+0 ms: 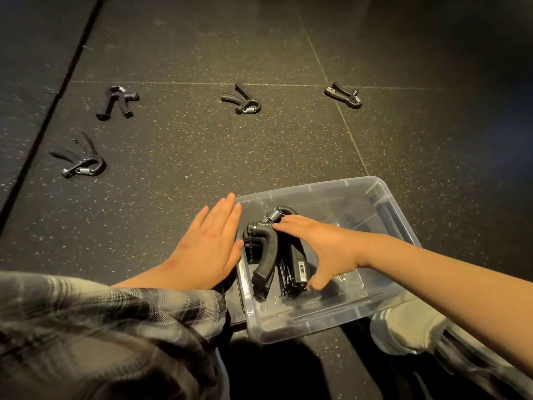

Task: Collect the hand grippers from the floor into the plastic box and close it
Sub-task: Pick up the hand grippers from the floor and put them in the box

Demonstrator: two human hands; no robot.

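Note:
A clear plastic box stands open on the dark floor in front of me. Inside it lies a pile of black hand grippers with steel springs. My right hand reaches into the box, its fingers on the top of one gripper and its thumb at the lower end of the handle. My left hand lies flat with fingers straight against the outside of the box's left wall. Several more hand grippers lie on the floor beyond: far left, back left, back middle and back right.
The floor is dark speckled rubber tiles with thin seams; a dark groove runs diagonally on the left. My plaid sleeve fills the lower left. A pale, partly translucent shape lies at the box's near right corner.

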